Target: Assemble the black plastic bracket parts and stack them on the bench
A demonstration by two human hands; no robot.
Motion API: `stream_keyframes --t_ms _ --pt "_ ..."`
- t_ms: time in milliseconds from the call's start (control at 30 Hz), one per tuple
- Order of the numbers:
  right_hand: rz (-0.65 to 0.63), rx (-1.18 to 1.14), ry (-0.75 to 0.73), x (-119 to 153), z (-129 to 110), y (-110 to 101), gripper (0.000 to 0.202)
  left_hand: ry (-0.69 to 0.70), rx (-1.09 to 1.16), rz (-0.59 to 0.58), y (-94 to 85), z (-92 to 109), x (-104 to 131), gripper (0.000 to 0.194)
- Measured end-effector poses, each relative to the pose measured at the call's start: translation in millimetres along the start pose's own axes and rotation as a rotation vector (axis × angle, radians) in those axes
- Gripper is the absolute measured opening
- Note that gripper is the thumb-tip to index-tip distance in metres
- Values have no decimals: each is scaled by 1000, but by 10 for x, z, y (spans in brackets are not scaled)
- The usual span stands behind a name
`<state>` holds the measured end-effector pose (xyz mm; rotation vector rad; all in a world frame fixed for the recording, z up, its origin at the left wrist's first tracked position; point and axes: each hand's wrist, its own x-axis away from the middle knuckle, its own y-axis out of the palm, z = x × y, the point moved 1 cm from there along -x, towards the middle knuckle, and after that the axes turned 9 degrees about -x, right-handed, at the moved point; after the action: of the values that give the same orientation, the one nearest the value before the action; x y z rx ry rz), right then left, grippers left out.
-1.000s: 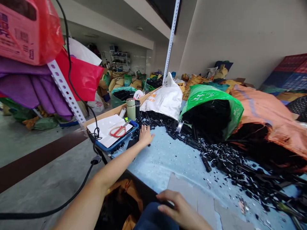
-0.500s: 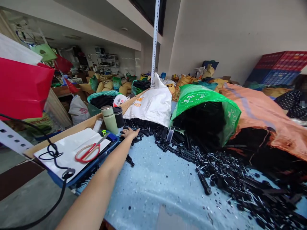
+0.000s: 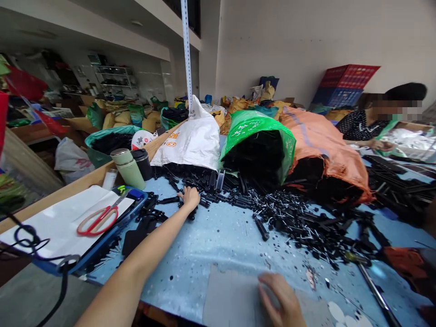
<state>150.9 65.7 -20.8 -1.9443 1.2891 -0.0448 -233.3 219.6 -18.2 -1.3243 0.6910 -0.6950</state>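
Observation:
My left hand (image 3: pixel 190 197) reaches forward over the table, its fingers bent down on a black plastic part (image 3: pixel 193 214) that shows below the wrist. More long black parts lie around it, along the mouth of a white sack (image 3: pixel 195 143). Close to the front edge, my right hand (image 3: pixel 279 297) hovers over or rests on a grey mat (image 3: pixel 231 295). It is smeared by motion, and whether anything is in its fingers is hidden. A pile of black parts and silver screws (image 3: pixel 289 211) spreads between the hands and the sacks.
A blue tray (image 3: pixel 91 247) bears paper and red-handled scissors (image 3: pixel 98 220). Behind it stand a green flask (image 3: pixel 127 168) and a black cup (image 3: pixel 142 163). Green (image 3: pixel 259 125) and orange (image 3: pixel 316 136) sacks lie ahead. A power tool (image 3: pixel 408 268) is at right; a person (image 3: pixel 364 127) sits beyond.
The view has turned right. My left hand has come nearer and to the right across the black parts, away from the flask. My right hand has come into view over the mat.

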Motion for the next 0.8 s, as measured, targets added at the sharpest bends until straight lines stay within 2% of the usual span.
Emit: stream_keyframes --t_ms 67,133,200,267,333,400,500,600,667,800 --pt "-58 -38 -41 -577 25 28 20 46 9 47 -76 -30 125 32" --pt "-83 -54 -23 -1262 54 147 21 73 14 80 -141 -69 237 35" --pt "-140 -48 111 -1940 83 357 22 104 14 93 -195 -113 316 38" --pt "-138 -48 169 -2512 96 604 28 172 8 86 -239 -152 357 38" --pt "-118 -56 223 -2930 111 834 36 298 -1 54 -268 -169 374 37" --pt "-98 -74 281 -3195 135 1009 43 450 -12 7 -272 -156 385 38" --pt "-75 -119 359 -3364 188 1136 51 607 -30 -46 -232 -94 390 35" --pt "-75 -192 415 -3311 253 1109 42 658 -36 -53 -181 -17 381 23" --pt "-111 -251 436 -3150 302 1016 38 680 -24 -45 -166 29 400 17" --pt "-208 -361 440 -2547 413 694 62 737 26 -32 -175 104 587 19"
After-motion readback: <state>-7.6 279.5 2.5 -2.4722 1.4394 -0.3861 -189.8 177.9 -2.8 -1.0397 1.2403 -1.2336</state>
